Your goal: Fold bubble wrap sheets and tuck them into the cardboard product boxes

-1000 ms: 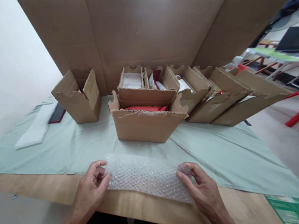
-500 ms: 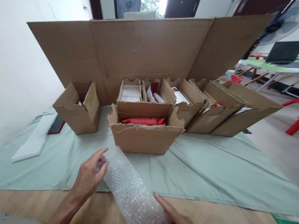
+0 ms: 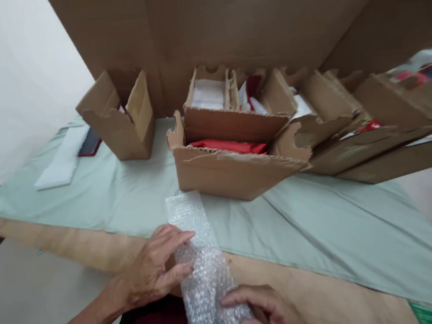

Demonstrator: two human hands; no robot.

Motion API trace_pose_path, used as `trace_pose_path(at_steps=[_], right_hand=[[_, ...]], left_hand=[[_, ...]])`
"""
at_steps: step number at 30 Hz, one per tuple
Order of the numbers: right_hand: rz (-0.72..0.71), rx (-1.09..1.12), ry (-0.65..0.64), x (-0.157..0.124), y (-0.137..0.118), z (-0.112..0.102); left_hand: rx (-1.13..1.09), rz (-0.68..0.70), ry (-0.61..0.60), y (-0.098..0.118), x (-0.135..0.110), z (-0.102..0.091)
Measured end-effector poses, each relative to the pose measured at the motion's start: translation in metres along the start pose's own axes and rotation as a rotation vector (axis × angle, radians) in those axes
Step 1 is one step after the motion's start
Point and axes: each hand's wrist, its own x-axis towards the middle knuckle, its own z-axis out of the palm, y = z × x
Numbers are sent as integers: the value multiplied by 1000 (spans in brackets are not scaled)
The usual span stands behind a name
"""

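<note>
A sheet of clear bubble wrap [image 3: 200,257] lies lengthwise across the table's near edge, pointing away from me. My left hand [image 3: 158,265] rests against its left side with fingers stretched over it. My right hand [image 3: 268,316] grips its near end at the bottom of the view, fingers curled on the wrap. Just beyond the wrap stands an open cardboard box [image 3: 228,168] with a red item [image 3: 229,146] inside.
A pale green cloth [image 3: 325,232] covers the wooden table [image 3: 93,249]. A small open box [image 3: 121,118] stands at the left, with several more boxes [image 3: 372,128] leaning at the right. A tall cardboard screen [image 3: 246,18] closes off the back. A white pouch [image 3: 62,164] lies far left.
The bubble wrap has turned from crosswise to lengthwise. My left hand came down onto its middle and my right hand moved to its near end. The view dipped lower.
</note>
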Motion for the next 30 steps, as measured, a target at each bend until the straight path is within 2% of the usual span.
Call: trace_pose_path(at_steps=[2,5,7,9,11,13,16,18,20,23,26,30], right_hand=[[-33,170,-21,15,-10,0],[-118,344,72,49,-24,8],[-141,348,143,71,-30,16],[-133,293,183,84,-32,23],[-169,192,212,85,-30,27],[-273,3,261,79,-25,26],[-479,-474,318,72,-16,22],[-561,-779,298,75,-11,20],[-606,-956,299,81,-9,19],[-661,-1001,334,87,-14,16],[-655,-936,252,87,-24,13],[-621,-976,162,88,-29,14]], left_hand=[[-272,-110,-98,8,-17,1],[-464,-266,-34,5,-32,11],[-403,-362,69,1,-34,22],[-240,-417,204,-1,-32,32],[-78,-379,310,-1,-29,39],[37,-282,358,-1,-26,42],[208,-193,356,-1,-24,41],[335,-199,340,0,-25,40],[437,-225,352,4,-27,38],[473,-157,377,13,-36,32],[399,-40,293,18,-45,27],[400,-63,207,15,-49,30]])
